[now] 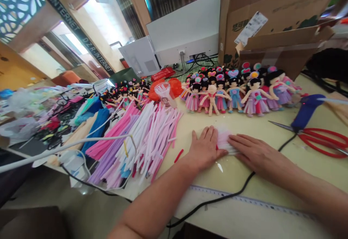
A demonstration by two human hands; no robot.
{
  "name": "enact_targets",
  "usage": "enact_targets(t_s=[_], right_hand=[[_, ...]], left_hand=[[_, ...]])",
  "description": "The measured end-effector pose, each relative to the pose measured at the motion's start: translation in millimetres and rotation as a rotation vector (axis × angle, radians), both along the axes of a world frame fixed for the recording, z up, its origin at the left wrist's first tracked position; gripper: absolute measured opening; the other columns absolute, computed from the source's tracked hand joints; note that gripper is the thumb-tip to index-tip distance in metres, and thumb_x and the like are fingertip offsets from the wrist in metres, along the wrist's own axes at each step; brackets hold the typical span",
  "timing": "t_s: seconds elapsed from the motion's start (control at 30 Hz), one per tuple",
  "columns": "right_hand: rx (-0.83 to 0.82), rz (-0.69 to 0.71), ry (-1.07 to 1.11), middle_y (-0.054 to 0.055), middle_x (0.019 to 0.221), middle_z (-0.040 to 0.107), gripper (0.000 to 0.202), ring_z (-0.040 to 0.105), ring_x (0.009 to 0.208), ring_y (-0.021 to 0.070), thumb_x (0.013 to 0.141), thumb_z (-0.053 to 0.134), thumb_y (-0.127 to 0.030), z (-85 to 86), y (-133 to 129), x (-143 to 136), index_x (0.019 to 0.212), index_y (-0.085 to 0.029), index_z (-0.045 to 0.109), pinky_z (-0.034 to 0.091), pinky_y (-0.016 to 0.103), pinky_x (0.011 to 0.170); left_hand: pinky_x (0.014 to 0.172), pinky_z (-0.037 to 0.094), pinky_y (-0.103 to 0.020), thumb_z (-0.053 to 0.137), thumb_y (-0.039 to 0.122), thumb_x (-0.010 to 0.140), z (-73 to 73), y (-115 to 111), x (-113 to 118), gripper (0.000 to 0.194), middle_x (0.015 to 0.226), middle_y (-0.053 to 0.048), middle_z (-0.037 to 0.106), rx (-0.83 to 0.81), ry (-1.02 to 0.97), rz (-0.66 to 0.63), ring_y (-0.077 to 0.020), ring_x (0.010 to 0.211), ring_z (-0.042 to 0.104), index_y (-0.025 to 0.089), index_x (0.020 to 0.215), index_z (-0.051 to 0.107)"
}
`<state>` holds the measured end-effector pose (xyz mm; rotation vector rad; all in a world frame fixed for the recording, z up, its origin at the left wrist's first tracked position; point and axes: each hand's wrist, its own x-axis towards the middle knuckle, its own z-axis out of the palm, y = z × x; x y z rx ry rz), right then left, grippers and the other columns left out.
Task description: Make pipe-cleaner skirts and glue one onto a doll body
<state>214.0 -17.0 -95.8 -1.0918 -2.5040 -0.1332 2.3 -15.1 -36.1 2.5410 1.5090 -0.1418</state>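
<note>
On the pale tabletop lies a small panel of white and pale pink pipe cleaners (224, 137), laid side by side. My left hand (205, 146) rests flat over its left end, fingers stretched out. From the right, my right hand (250, 150) lies flat with its fingertips on the panel's other end. Parts of the panel are hidden under both hands. A short red pipe cleaner piece (178, 156) lies left of my left hand. Behind the hands stands a row of pipe-cleaner dolls (255, 95) in coloured skirts, one of them a plain beige doll figure (213, 99).
Bundles of pink, purple and white pipe cleaners (152, 137) lie to the left. Red-handled scissors (323, 141) and a blue glue gun (307, 112) are at right. A black cord (217, 199) crosses a ruler strip (261, 201) in front. A cardboard box (274, 50) stands behind.
</note>
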Motion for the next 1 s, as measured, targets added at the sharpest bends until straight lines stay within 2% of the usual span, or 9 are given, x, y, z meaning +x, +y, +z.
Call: enact_targets(t_s=[0.1,0.2,0.3,0.4,0.47,0.53,0.7,0.83,1.0], right_hand=[[-0.002,0.007,0.012,0.013,0.129,0.060,0.040,0.057,0.116,0.0282,0.089,0.042,-0.028,-2.9,2,2,0.124,-0.017,0.059,0.047,0.047,0.097],[-0.020,0.016,0.009,0.014,0.129,0.060,0.041,0.056,0.116,0.0284,0.090,0.040,-0.028,-0.7,3,1,0.124,-0.016,0.059,0.047,0.047,0.097],[-0.054,0.005,-0.010,0.015,0.128,0.061,0.042,0.057,0.115,0.0291,0.090,0.039,-0.029,6.7,1,-2,0.124,-0.015,0.059,0.049,0.048,0.095],[-0.111,-0.019,-0.017,0.015,0.131,0.058,0.043,0.056,0.116,0.0291,0.090,0.039,-0.027,17.6,-2,-4,0.127,-0.014,0.056,0.049,0.048,0.095],[-0.149,-0.024,0.003,0.017,0.135,0.054,0.046,0.054,0.119,0.0283,0.089,0.040,-0.025,24.7,-5,-5,0.132,-0.013,0.051,0.047,0.046,0.098],[-0.174,-0.027,0.036,0.017,0.138,0.050,0.048,0.051,0.123,0.0274,0.089,0.041,-0.024,29.7,-6,-5,0.135,-0.012,0.047,0.045,0.044,0.101],[-0.169,-0.028,0.113,0.019,0.137,0.051,0.047,0.050,0.123,0.0287,0.089,0.039,-0.026,26.5,-5,-1,0.132,-0.012,0.050,0.044,0.047,0.102],[-0.166,-0.006,0.130,0.018,0.136,0.052,0.049,0.053,0.121,0.0295,0.089,0.037,-0.030,13.2,1,3,0.133,-0.014,0.050,0.045,0.049,0.100],[-0.179,-0.021,0.118,0.014,0.136,0.053,0.050,0.054,0.120,0.0281,0.088,0.038,-0.033,4.3,4,5,0.135,-0.019,0.049,0.046,0.047,0.100]], left_hand=[[0.108,0.018,-0.067,0.020,0.061,0.090,0.8,0,-1,0.076,0.157,-0.016,0.015,-0.020,-0.050,0.005,-0.0290,0.144,0.011,0.012,0.148,0.013],[0.107,0.025,-0.062,0.024,0.060,0.090,12.1,1,-8,0.072,0.155,-0.016,0.021,-0.035,-0.108,0.031,-0.0292,0.143,0.018,0.015,0.147,0.020],[0.109,0.029,-0.053,0.030,0.050,0.094,38.0,2,-30,0.057,0.152,-0.014,0.030,0.065,-0.144,0.086,-0.0269,0.140,0.026,0.018,0.141,0.034],[0.111,0.030,-0.039,0.037,0.035,0.093,69.6,2,-65,0.044,0.142,-0.013,0.046,0.221,-0.190,0.176,-0.0219,0.131,0.041,0.014,0.130,0.049],[0.107,0.035,-0.036,0.040,0.030,0.091,86.2,2,-91,0.037,0.129,-0.011,0.057,0.273,-0.182,0.250,-0.0210,0.121,0.050,0.014,0.120,0.056],[0.100,0.040,-0.037,0.044,0.030,0.088,95.8,0,-114,0.031,0.118,-0.009,0.063,0.288,-0.108,0.347,-0.0226,0.112,0.056,0.017,0.110,0.060],[0.086,0.046,-0.035,0.053,0.035,0.082,97.1,-13,-146,0.038,0.115,-0.010,0.061,0.222,0.080,0.574,-0.0236,0.098,0.062,0.019,0.115,0.057],[0.081,0.046,-0.032,0.057,0.030,0.077,92.0,-19,-152,0.047,0.121,-0.010,0.057,0.189,0.075,0.579,-0.0223,0.093,0.062,0.019,0.123,0.050],[0.078,0.045,-0.029,0.054,0.022,0.076,94.2,-19,-161,0.039,0.116,-0.007,0.058,0.181,-0.021,0.620,-0.0174,0.084,0.062,0.020,0.114,0.052]])
